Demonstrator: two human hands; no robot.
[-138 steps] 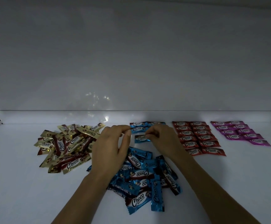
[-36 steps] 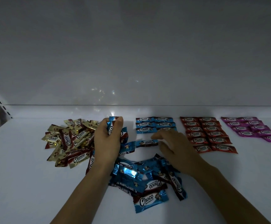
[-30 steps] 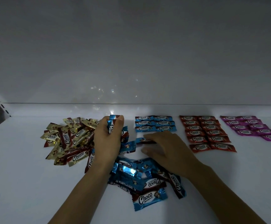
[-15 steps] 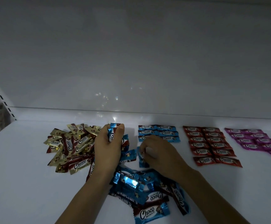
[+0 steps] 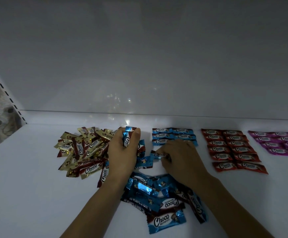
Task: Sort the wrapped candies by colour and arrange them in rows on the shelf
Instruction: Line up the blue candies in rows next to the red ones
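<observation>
My left hand (image 5: 122, 152) grips a bunch of blue candies (image 5: 127, 139) upright, just left of the blue rows (image 5: 172, 135). My right hand (image 5: 179, 157) pinches a single blue candy (image 5: 157, 154) flat on the white shelf (image 5: 28, 186), right below the blue rows. A loose heap of blue candies (image 5: 158, 198) lies between my forearms. A gold and brown pile (image 5: 83, 152) sits to the left. Red rows (image 5: 231, 148) and pink rows (image 5: 279, 142) lie to the right.
The shelf's white back wall (image 5: 139, 66) rises behind the candies. A perforated shelf upright (image 5: 4, 86) slants along the left edge, with a dim room beyond it.
My right hand picked one blue candy from the shelf and now pinches it below the blue rows. My left hand keeps its bunch in place. The camera shifted slightly.
</observation>
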